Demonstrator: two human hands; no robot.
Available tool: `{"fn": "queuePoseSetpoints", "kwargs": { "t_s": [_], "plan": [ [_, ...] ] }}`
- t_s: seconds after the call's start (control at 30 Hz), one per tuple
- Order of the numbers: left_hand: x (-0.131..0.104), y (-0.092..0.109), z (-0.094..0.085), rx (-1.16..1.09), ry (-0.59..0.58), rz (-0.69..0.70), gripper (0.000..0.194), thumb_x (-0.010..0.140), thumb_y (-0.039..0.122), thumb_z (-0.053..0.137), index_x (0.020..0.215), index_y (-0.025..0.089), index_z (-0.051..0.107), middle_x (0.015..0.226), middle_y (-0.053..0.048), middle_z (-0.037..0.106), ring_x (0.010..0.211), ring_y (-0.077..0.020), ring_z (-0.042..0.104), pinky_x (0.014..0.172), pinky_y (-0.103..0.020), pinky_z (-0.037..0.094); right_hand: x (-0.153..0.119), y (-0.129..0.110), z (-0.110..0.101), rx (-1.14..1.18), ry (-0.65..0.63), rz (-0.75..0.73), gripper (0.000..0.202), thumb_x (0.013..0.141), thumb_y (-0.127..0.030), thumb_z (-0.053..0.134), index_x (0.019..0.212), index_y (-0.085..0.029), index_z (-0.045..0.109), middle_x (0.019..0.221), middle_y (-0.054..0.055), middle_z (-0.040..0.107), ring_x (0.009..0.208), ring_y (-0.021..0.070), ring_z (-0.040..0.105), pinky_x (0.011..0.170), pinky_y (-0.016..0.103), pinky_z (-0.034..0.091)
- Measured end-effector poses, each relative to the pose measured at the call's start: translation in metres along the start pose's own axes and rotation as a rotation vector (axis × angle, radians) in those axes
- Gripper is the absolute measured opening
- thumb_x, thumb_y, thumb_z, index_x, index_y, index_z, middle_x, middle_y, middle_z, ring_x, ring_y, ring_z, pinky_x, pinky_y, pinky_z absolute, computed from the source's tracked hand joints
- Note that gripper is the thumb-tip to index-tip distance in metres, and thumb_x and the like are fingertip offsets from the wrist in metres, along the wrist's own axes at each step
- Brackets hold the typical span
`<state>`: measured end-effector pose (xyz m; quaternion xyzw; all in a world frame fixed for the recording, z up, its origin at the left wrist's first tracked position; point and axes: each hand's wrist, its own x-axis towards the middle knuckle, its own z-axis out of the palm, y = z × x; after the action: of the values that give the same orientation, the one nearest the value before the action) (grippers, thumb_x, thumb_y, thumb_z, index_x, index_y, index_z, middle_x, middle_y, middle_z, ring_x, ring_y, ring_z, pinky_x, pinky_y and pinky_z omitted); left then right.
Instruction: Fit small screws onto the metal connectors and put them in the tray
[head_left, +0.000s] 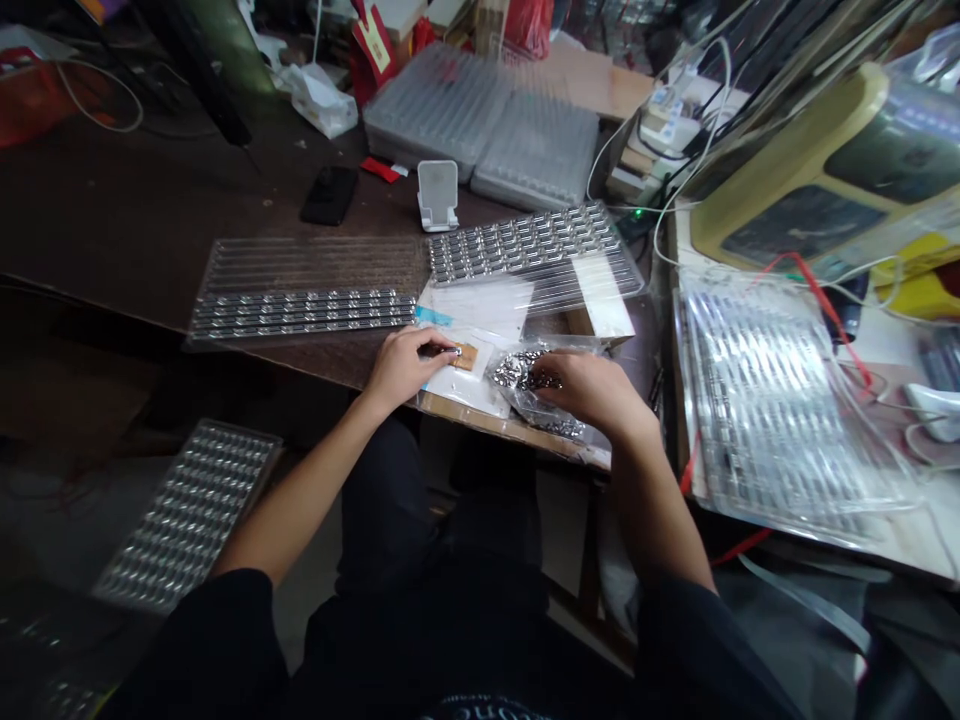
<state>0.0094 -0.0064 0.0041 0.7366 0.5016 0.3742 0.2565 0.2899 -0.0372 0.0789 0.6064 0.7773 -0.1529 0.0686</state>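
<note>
My left hand (401, 368) pinches a small object, too small to name, at a tan block (466, 355) on white paper. To its right, a clear plastic bag (551, 412) lies full of small shiny metal parts (517, 370). The fingertips of my right hand (592, 390) are down among those parts; whether they grip one is hidden. Behind my left hand lies a clear grooved tray (315, 265), its front rows filled with dark strips bearing shiny metal pieces. Another grooved tray (525, 245) behind the bag holds similar pieces in its far rows.
A phone (330, 194) and a white stand (437, 195) are at the back. Stacked clear trays (442, 105) stand behind them. Filled trays (780, 400) cover the right-hand surface, near loose cables and red ribbon. One more filled tray (191, 510) sits low at left.
</note>
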Motion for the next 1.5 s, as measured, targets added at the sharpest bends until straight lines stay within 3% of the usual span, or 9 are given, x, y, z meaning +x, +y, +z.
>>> {"fn": "queuePoseSetpoints", "kwargs": {
  "t_s": [0.17,0.33,0.5,0.67,0.83,0.97,1.13,1.37,1.5],
  "plan": [
    [0.000,0.000,0.001,0.019,-0.006,0.024,0.007,0.083,0.023,0.082,0.090,0.023,0.080,0.094,-0.002,0.080,0.089,-0.0224,0.070,0.084,-0.034,0.052,0.004,-0.001,0.009,0.012,-0.003,0.005,0.018,0.089,-0.014,0.060,0.090,-0.021,0.077,0.092,0.006,0.078,0.085,0.0228,0.070,0.064,0.031,0.037],
    [-0.001,-0.001,0.002,0.023,-0.015,0.048,0.008,0.084,0.020,0.081,0.091,0.023,0.080,0.095,-0.002,0.079,0.091,-0.0227,0.071,0.084,-0.034,0.053,0.002,-0.002,0.012,0.007,0.037,-0.050,0.023,0.091,-0.021,0.063,0.111,-0.023,0.074,0.112,0.007,0.077,0.092,0.0235,0.069,0.064,0.030,0.035],
    [-0.003,-0.003,0.003,-0.016,0.032,0.030,0.005,0.086,0.020,0.078,0.091,0.021,0.078,0.095,-0.003,0.079,0.090,-0.0222,0.071,0.083,-0.032,0.053,0.001,-0.006,0.012,0.030,0.017,-0.020,0.017,0.091,-0.014,0.059,0.092,-0.021,0.074,0.094,0.005,0.077,0.085,0.0204,0.068,0.064,0.030,0.034],
    [-0.005,-0.007,0.001,-0.122,0.190,-0.039,0.007,0.088,0.021,0.073,0.094,0.018,0.076,0.096,-0.006,0.079,0.088,-0.0212,0.073,0.081,-0.031,0.056,0.003,-0.010,0.014,0.017,0.040,-0.067,0.022,0.092,-0.018,0.063,0.110,-0.022,0.074,0.110,0.008,0.076,0.092,0.0228,0.069,0.066,0.029,0.038],
    [-0.006,-0.006,-0.001,-0.094,0.183,-0.052,0.007,0.088,0.023,0.072,0.093,0.019,0.075,0.098,-0.006,0.079,0.094,-0.0229,0.073,0.087,-0.034,0.056,0.004,-0.010,0.013,0.071,0.024,-0.062,0.020,0.091,-0.013,0.060,0.097,-0.020,0.077,0.098,0.008,0.079,0.089,0.0232,0.071,0.069,0.030,0.042],
    [-0.007,-0.005,-0.002,-0.078,0.178,-0.048,0.007,0.089,0.022,0.071,0.094,0.019,0.075,0.099,-0.006,0.079,0.095,-0.0226,0.073,0.088,-0.034,0.056,0.005,-0.010,0.010,0.209,0.144,-0.106,0.020,0.094,-0.017,0.061,0.096,-0.018,0.081,0.099,0.010,0.080,0.090,0.0244,0.073,0.079,0.033,0.050],
    [-0.008,-0.005,-0.001,-0.050,0.177,-0.049,0.007,0.089,0.021,0.071,0.095,0.019,0.075,0.101,-0.006,0.079,0.096,-0.0228,0.072,0.090,-0.034,0.055,0.024,-0.035,0.016,0.404,0.326,-0.164,0.018,0.090,-0.013,0.064,0.096,-0.015,0.081,0.094,0.010,0.080,0.083,0.0205,0.073,0.079,0.029,0.052],
    [-0.008,-0.006,-0.001,-0.031,0.171,-0.031,0.007,0.089,0.022,0.072,0.095,0.020,0.075,0.100,-0.006,0.078,0.094,-0.0233,0.071,0.088,-0.035,0.055,0.064,-0.074,0.035,0.475,0.269,-0.254,0.020,0.090,-0.007,0.061,0.096,-0.016,0.078,0.096,0.007,0.080,0.086,0.0191,0.072,0.081,0.027,0.051],
    [-0.008,-0.005,-0.001,-0.036,0.178,-0.040,0.007,0.089,0.021,0.071,0.095,0.020,0.074,0.100,-0.007,0.078,0.096,-0.0235,0.071,0.090,-0.036,0.055,0.066,-0.081,0.041,0.318,0.271,-0.240,0.022,0.096,-0.009,0.055,0.103,-0.015,0.075,0.106,0.011,0.076,0.094,0.0215,0.069,0.084,0.029,0.050]
  ]
}}
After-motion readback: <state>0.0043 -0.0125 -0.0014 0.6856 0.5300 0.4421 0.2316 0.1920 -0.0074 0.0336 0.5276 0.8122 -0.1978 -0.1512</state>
